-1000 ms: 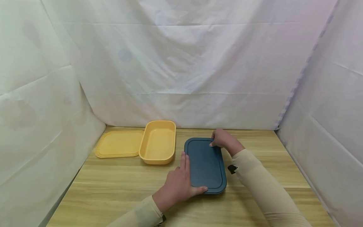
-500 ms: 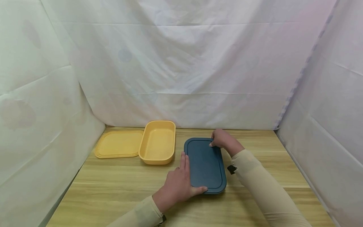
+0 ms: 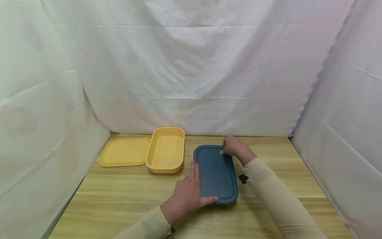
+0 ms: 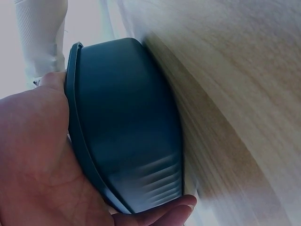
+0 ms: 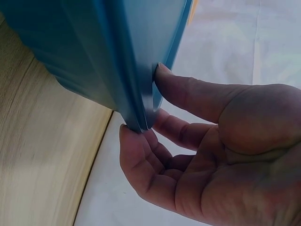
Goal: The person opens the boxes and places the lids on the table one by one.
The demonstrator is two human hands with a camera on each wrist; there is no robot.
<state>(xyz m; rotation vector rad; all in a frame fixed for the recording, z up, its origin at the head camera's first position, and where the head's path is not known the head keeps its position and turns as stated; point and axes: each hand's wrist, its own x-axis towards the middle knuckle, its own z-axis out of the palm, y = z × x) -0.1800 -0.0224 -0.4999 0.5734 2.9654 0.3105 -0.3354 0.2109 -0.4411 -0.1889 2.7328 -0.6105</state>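
Note:
A dark blue rectangular food container [image 4: 127,117] stands on the table with its lid [image 3: 216,176] on top. My left hand [image 3: 185,196] rests against its near left corner. The index and middle fingers lie straight along the left side, and the thumb lies on the near edge of the lid. At the far right corner my right hand [image 3: 237,147] pinches the lid's rim. In the right wrist view, the right thumb [image 5: 183,94] presses the lid's top while curled fingers [image 5: 146,162] touch under the rim. The container's inside is hidden.
An uncovered yellow container [image 3: 165,151] stands left of the blue one, near the back. Beside it a flat yellow lid [image 3: 125,152] lies on the wooden table [image 3: 119,199], touching or nearly touching it. White cloth [image 3: 191,66] walls off the back and sides.

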